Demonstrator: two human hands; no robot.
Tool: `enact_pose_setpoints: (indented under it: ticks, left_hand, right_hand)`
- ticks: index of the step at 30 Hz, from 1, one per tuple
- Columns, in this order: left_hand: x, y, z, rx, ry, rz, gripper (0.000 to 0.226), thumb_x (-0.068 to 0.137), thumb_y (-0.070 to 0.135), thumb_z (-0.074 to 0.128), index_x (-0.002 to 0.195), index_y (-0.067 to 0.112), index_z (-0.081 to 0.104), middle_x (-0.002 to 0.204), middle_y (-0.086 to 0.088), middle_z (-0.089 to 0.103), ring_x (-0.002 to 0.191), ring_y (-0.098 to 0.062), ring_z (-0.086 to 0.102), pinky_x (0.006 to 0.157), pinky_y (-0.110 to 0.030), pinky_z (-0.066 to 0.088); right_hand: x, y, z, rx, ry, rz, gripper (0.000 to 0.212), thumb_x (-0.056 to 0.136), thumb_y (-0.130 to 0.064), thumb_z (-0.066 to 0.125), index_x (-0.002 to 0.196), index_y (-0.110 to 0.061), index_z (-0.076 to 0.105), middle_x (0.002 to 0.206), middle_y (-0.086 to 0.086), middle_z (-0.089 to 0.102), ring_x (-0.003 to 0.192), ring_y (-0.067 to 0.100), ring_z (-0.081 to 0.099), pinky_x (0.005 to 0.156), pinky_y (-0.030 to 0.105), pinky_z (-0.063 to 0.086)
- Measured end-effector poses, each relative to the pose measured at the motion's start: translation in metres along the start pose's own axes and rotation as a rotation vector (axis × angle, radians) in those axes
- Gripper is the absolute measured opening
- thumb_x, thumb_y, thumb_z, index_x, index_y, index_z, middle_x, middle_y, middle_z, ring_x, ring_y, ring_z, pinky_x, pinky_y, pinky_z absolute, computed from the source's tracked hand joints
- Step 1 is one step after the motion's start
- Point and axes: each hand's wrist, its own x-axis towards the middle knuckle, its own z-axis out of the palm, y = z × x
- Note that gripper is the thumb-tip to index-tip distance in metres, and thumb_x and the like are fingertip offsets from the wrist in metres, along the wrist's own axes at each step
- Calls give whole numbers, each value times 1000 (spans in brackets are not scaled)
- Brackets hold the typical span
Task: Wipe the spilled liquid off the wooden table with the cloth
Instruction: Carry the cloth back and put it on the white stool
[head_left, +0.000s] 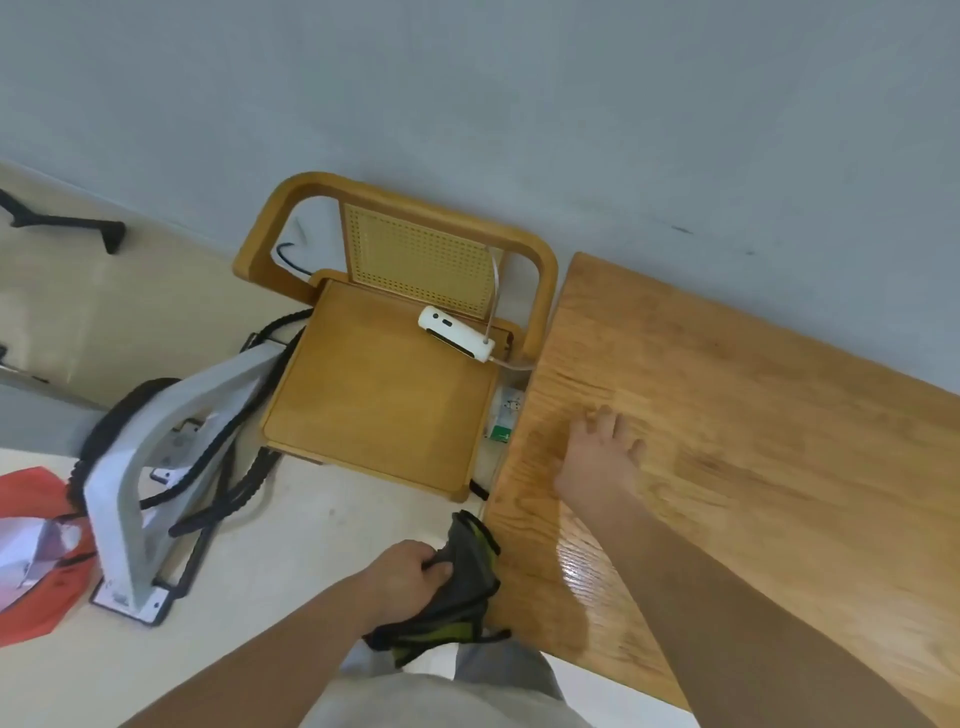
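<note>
Cloth (457, 587) hangs bunched in our left hand (410, 571), dark grey with green showing in its folds, off the surface (753, 441) and just beside its near-left edge, at about 6 o'clock in the head view. Our left fingers are curled shut around the upper folds, and the rest droops toward our lap.

Liquid (576, 566) shows as a glossy patch on the wood near that same edge, at roughly 5 o'clock, close to the cloth but not touching it. Further up the board we see faint shine and blur around our right hand (602, 452), though whether that is more spill we cannot tell.

Our right hand lies flat on the surface at about 3 o'clock from the cloth's top, its fingers spread and holding nothing, as if bracing.

We judge the wiping not finished: a wet sheen remains and the cloth is clear of the wood. What is left is to bring the cloth over the edge, press it on the glossy patch and sweep it dry.

Beyond the surface, at 11 o'clock, stands a chair (379, 384) with a white device (457, 332) on its seat, against a grey wall (519, 104).
</note>
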Motion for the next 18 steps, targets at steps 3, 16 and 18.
enact_pose_setpoints:
  ticks: [3,16,18]
  left_hand:
    - [-34,-31,-33,-121,109,56,34,105,42,46,79,22,55,75,4,58,70,-10,54,61,-24,38]
    - [-222,-173,-145,-773,770,152,13,97,42,62,95,35,73,94,12,69,87,-5,64,75,-18,50]
    - [-243,-197,-151,-1121,815,32,14,97,45,62,104,39,73,102,16,71,93,-5,68,80,-26,55]
  right_hand:
    - [-54,-70,2,526,-178,-110,48,102,-47,49,140,-17,55,143,6,55,127,24,52,104,36,45]
    - [-201,-327,-28,1082,-676,-411,32,92,-45,72,115,-24,71,106,-3,79,104,18,74,101,44,55]
    - [-216,-358,-33,1066,-687,-450,23,95,-39,70,113,-25,72,106,-5,79,105,16,73,103,43,53]
